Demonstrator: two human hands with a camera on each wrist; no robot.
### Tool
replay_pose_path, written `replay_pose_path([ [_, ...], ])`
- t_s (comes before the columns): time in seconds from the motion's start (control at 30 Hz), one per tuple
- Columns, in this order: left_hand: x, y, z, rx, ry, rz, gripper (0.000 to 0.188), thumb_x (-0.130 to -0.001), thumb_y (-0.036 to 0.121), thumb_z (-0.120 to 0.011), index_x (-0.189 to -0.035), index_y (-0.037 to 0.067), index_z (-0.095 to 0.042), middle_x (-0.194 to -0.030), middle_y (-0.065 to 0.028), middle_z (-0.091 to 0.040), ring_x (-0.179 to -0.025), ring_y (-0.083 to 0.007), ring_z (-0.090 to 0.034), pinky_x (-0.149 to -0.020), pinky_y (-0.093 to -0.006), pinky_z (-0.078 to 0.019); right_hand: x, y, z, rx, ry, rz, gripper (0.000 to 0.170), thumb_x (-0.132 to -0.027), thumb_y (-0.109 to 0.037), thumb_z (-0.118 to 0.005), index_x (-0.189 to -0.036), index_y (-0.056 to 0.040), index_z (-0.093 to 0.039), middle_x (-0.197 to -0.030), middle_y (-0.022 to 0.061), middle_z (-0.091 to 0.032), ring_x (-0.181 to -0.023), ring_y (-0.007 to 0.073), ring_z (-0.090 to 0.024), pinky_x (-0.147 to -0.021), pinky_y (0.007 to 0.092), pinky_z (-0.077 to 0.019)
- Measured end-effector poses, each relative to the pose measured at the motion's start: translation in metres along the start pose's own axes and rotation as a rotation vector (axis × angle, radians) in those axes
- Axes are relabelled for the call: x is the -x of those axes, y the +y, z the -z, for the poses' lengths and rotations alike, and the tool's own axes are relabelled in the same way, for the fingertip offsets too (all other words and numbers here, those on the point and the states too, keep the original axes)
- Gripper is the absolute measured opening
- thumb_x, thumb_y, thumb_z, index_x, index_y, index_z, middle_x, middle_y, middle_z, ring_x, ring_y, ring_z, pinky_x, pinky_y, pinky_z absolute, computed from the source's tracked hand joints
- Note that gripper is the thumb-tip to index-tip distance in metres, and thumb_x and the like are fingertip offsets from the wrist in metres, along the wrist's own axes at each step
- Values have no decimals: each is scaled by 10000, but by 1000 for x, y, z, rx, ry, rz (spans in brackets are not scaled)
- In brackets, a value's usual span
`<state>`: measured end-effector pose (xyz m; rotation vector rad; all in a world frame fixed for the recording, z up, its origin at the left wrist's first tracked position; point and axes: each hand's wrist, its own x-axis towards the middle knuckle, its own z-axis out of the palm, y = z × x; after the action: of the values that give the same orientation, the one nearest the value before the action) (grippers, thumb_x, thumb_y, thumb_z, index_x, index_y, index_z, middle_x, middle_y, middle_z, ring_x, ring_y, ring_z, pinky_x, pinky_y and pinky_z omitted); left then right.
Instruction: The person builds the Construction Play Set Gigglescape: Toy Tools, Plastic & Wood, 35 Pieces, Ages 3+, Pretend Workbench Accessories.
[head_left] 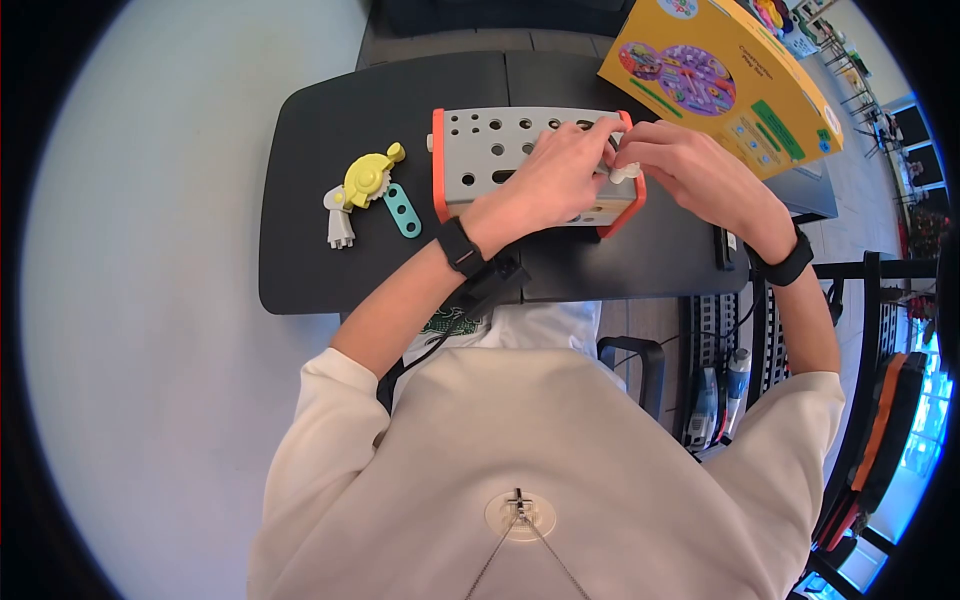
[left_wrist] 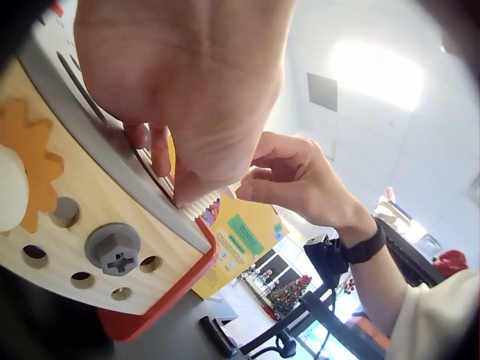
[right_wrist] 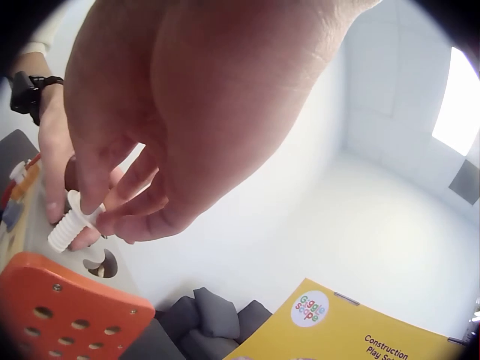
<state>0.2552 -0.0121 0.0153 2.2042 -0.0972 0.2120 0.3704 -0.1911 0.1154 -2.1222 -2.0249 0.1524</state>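
Note:
My right hand (head_left: 705, 170) pinches the head of a white plastic toy screw (right_wrist: 66, 231) between thumb and fingers. The screw's ridged shaft slants down over the right end of a toy workbench (head_left: 465, 152), which has a grey holed top and orange end panels. My left hand (head_left: 560, 170) lies over the grey top, its fingers reaching down to the surface close by the screw. In the left wrist view, the wooden side carries a grey bolt head (left_wrist: 114, 249) and an orange gear (left_wrist: 43, 161). Part of the screw is hidden behind the left hand there.
Left of the workbench on the black table (head_left: 300, 260) lie a yellow toy saw piece (head_left: 366, 176) with a pale grey part (head_left: 340, 220) and a teal holed strip (head_left: 403, 212). A yellow Construction Play Set box (head_left: 720, 80) stands at the back right.

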Motion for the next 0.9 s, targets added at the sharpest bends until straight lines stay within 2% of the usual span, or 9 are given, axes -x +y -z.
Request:
replay_pose_path([
  [0.13, 0, 1, -3, -28, 16, -7, 630, -949, 37, -711, -1520, 116, -459, -1245, -99, -711, -1233, -352, -558, -1098, -497, -416, 1, 1, -1, -12, -3, -2, 286, -866, 91, -680, -1128, -21, -701, -1156, 127, -683, -1071, 386, -662, -890, 480, -529],
  [0.23, 0, 2, -4, -34, 42, -23, 662, -940, 78, -743, -1534, 116, -453, -1224, -106, -710, -1220, -344, -566, -1084, -484, -419, 0, -3, 1, -6, 5, -46, 186, -912, -9, -714, -1098, -25, -702, -1087, 125, -679, -1014, 375, -667, -855, 471, -533],
  [0.3, 2, 7, -6, -33, 64, -24, 681, -933, 101, -760, -1539, 114, -450, -1200, -102, -711, -1198, -339, -579, -1075, -480, -421, -2, 1, 0, 41, -28, -115, 173, -953, -162, -741, -1063, -35, -702, -1020, 120, -671, -949, 359, -669, -806, 454, -532],
  [0.33, 1, 9, -7, -33, 91, -23, 701, -926, 124, -777, -1545, 113, -446, -1176, -98, -713, -1175, -333, -592, -1066, -476, -423, -2, 1, -1, 42, -27, -115, 173, -953, -162, -741, -1063, -35, -702, -1020, 120, -671, -949, 359, -669, -806, 454, -532],
  [0.4, 0, 10, -13, -56, 124, -25, 715, -921, 135, -784, -1550, 111, -444, -1146, -89, -714, -1148, -330, -605, -1063, -473, -424, -4, 2, -4, 205, 18, -90, 255, -974, -296, -730, -1000, -44, -701, -1006, 103, -688, -947, 343, -689, -802, 453, -560],
  [0.5, -2, 3, -20, -69, 174, -26, 740, -918, 136, -787, -1564, 110, -427, -1128, -80, -724, -1124, -329, -628, -1061, -477, -424, -6, 3, -8, 293, -75, -182, 252, -982, -294, -724, -1032, -48, -709, -1004, 103, -685, -959, 328, -695, -793, 463, -560],
  [0.6, -2, 6, -17, -44, 170, -18, 768, -921, 117, -777, -1586, 108, -391, -1169, -97, -735, -1157, -335, -636, -1067, -487, -421, 0, -5, -1, 155, 28, -155, 237, -997, -280, -707, -1083, -59, -714, -996, 102, -680, -944, 320, -701, -780, 459, -560],
  [0.73, -2, 1, -18, -16, 121, -27, 822, -923, 99, -772, -1617, 104, -330, -1263, -140, -729, -1214, -348, -636, -1087, -498, -406, 3, -7, 1, 107, -17, -106, 237, -1007, -272, -697, -1128, -69, -715, -1006, 104, -680, -925, 324, -702, -775, 450, -561],
  [0.9, 2, 13, -17, -17, 157, -38, 888, -900, 168, -826, -1626, 91, -320, -1281, -141, -713, -1197, -352, -635, -1117, -504, -380, -4, 7, -18, 269, 22, -86, 208, -1031, -276, -661, -1136, -98, -688, -944, 106, -692, -885, 325, -710, -731, 454, -563],
])
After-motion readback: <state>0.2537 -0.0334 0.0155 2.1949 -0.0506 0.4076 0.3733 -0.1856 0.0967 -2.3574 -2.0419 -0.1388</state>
